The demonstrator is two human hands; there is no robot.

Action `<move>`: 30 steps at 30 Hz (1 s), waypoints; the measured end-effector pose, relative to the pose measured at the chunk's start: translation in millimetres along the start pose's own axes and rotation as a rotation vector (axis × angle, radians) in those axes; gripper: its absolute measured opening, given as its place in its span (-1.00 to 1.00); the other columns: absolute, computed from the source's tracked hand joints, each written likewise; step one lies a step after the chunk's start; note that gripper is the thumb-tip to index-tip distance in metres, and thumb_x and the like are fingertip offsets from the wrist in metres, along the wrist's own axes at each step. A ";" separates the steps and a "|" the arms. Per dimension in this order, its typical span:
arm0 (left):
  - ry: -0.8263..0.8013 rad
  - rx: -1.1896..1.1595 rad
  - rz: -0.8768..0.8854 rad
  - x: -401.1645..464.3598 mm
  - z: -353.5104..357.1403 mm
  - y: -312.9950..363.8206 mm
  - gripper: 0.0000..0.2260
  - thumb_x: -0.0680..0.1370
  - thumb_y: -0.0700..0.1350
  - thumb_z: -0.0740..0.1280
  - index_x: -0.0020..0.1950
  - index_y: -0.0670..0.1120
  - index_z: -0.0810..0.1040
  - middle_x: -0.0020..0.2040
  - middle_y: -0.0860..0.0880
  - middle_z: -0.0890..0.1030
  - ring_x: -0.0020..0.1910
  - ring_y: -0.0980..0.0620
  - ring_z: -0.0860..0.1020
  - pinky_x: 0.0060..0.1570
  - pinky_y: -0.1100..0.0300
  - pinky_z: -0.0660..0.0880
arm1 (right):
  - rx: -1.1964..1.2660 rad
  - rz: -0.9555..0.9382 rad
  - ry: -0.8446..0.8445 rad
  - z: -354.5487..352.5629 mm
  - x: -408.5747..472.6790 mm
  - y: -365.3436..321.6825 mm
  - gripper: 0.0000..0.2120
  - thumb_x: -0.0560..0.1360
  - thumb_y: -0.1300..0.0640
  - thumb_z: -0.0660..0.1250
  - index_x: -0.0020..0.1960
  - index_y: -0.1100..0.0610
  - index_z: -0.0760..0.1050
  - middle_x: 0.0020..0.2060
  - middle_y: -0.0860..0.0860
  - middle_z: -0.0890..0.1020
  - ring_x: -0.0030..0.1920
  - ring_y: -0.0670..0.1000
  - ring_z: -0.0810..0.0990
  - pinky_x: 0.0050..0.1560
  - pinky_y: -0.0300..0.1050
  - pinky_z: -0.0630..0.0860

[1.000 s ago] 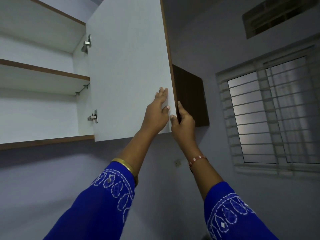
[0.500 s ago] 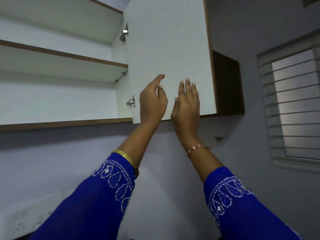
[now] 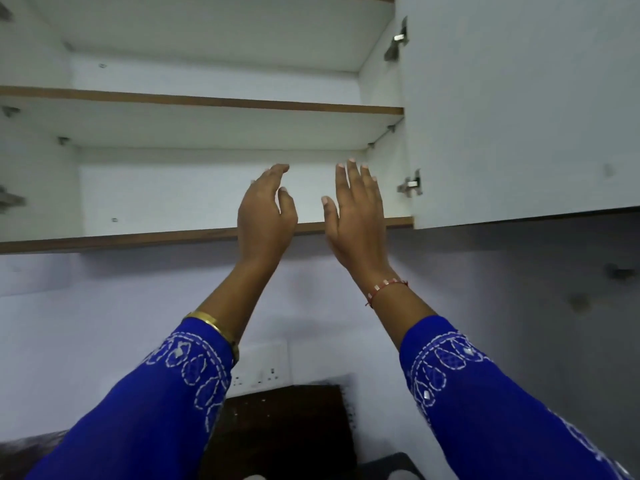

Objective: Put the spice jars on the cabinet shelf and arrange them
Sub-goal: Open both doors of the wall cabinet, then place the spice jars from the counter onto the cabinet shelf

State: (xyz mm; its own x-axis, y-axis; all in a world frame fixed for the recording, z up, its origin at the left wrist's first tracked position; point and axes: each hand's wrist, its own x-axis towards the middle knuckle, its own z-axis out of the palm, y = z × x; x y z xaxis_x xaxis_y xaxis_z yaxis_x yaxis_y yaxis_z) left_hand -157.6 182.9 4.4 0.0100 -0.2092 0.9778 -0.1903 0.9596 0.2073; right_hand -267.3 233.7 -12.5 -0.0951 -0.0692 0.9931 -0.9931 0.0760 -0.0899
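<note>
Both hands (image 3: 311, 216) off door, before shelf (image 3: 173, 237)

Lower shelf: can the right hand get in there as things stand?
Probably yes. The cabinet door is swung open to the right, and the right hand is raised, empty, in front of the lower shelf, with nothing visible between them.
</note>
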 end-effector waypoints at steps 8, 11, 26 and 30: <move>0.049 0.231 -0.013 15.1 -83.8 -85.0 -0.61 0.52 -0.20 0.09 0.31 -0.16 0.46 0.32 -0.11 0.50 0.36 -0.04 0.42 0.41 0.02 0.28 | -0.012 -0.068 -0.023 60.5 15.1 -68.4 -0.47 0.58 0.01 0.00 0.44 0.30 0.21 0.43 0.22 0.29 0.48 0.22 0.19 0.48 0.03 0.03; 0.042 0.251 -0.008 10.0 -102.9 -104.3 -0.62 0.52 -0.20 0.09 0.32 -0.17 0.45 0.33 -0.11 0.49 0.38 -0.02 0.39 0.45 0.06 0.20 | -0.008 -0.069 -0.024 75.5 9.7 -85.8 -0.47 0.58 0.00 0.00 0.44 0.30 0.22 0.43 0.23 0.30 0.47 0.23 0.20 0.48 0.05 0.04; -0.122 0.403 -0.045 -93.1 -153.9 -144.2 -0.63 0.56 -0.15 0.10 0.33 -0.19 0.44 0.32 -0.14 0.50 0.37 -0.06 0.41 0.44 0.22 0.11 | 0.056 -0.004 -0.241 99.1 -117.8 -119.1 -0.44 0.58 -0.05 0.00 0.47 0.26 0.16 0.47 0.19 0.23 0.50 0.19 0.14 0.50 0.00 -0.02; -0.153 0.429 -0.135 -137.0 -157.2 -137.9 -0.65 0.57 -0.13 0.12 0.32 -0.16 0.45 0.33 -0.12 0.50 0.36 -0.05 0.42 0.44 0.22 0.13 | 0.112 0.037 -0.341 95.1 -158.4 -121.6 -0.44 0.58 -0.06 0.03 0.48 0.23 0.13 0.48 0.16 0.19 0.51 0.17 0.10 0.50 -0.02 -0.05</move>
State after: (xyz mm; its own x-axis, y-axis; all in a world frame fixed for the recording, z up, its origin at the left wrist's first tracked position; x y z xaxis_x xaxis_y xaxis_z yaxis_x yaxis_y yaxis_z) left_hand 21.6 108.8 -153.3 -0.0759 -0.3827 0.9207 -0.5862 0.7641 0.2693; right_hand -138.1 140.9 -166.1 -0.1297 -0.3974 0.9084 -0.9882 -0.0238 -0.1515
